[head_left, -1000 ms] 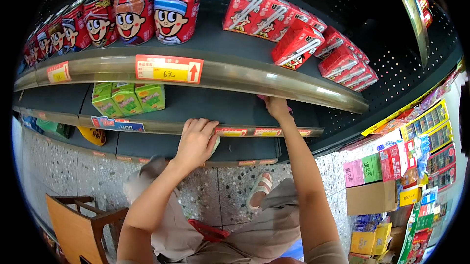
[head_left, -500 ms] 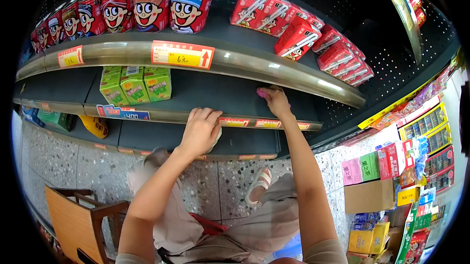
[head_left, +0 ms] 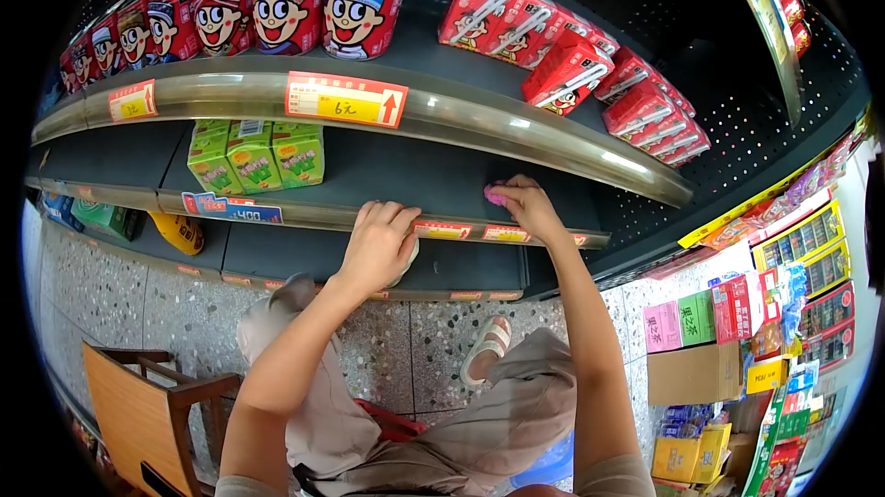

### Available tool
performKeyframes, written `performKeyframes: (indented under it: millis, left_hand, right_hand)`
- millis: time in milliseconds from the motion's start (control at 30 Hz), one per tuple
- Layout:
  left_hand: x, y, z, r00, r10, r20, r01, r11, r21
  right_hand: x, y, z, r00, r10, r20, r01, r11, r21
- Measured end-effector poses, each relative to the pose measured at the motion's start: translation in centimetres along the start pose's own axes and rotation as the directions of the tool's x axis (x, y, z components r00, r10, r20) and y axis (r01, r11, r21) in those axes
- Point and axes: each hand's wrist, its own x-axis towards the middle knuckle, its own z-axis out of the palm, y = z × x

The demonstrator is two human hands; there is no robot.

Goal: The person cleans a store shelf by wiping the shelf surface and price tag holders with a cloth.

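My right hand (head_left: 535,209) is closed on a crumpled pink cloth (head_left: 499,195), held at the surface of the middle shelf (head_left: 406,170). My left hand (head_left: 376,243) lies at this shelf's front edge, its fingers bent over the price rail. Beneath its palm shows part of a pale rounded thing (head_left: 408,264), mostly hidden, which the hand seems to grip. Green drink cartons (head_left: 253,160) stand on the same shelf, left of both hands.
Above, red cans (head_left: 364,8) and red drink packs (head_left: 516,22) stand behind a curved price rail (head_left: 461,124). A wooden stool (head_left: 138,414) is at lower left. Cardboard boxes (head_left: 691,372) and packaged goods stack up on the right. My sandalled foot (head_left: 486,349) is below.
My right hand has come slightly toward me, nearer the shelf's front edge, with the pink cloth still in its fingers. My left hand stays in place.
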Motion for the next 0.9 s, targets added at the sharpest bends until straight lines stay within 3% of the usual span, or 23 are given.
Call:
performKeyframes:
  millis: [167,367,467,567,667,900]
  left_hand:
    - [0.1,0.2,-0.2,1.000,-0.008,0.021,0.008,1.000,0.008]
    - [0.2,0.1,-0.5,0.999,-0.004,0.039,0.004,1.000,0.007]
    - [0.3,0.2,-0.5,0.999,-0.003,0.049,0.003,1.000,0.003]
    - [0.3,0.2,-0.5,0.998,-0.010,0.055,0.009,1.000,0.002]
    - [0.3,0.3,-0.5,0.998,-0.010,0.055,0.010,1.000,0.002]
    - [0.3,0.2,-0.5,0.999,0.004,0.050,-0.005,1.000,0.008]
  right_hand:
    - [-0.3,0.1,-0.1,1.000,-0.009,0.014,0.007,0.997,0.075]
    - [0.0,0.1,0.2,1.000,0.017,0.017,-0.018,0.999,0.032]
    - [0.2,0.1,0.4,0.994,0.104,0.044,-0.106,0.993,0.043]
    - [0.4,0.6,1.5,0.996,0.016,-0.093,-0.021,0.998,-0.053]
    - [1.4,0.4,1.5,0.994,0.063,-0.085,-0.067,0.996,-0.050]
    - [3.5,4.0,4.3,0.970,0.021,-0.243,-0.063,0.984,-0.164]
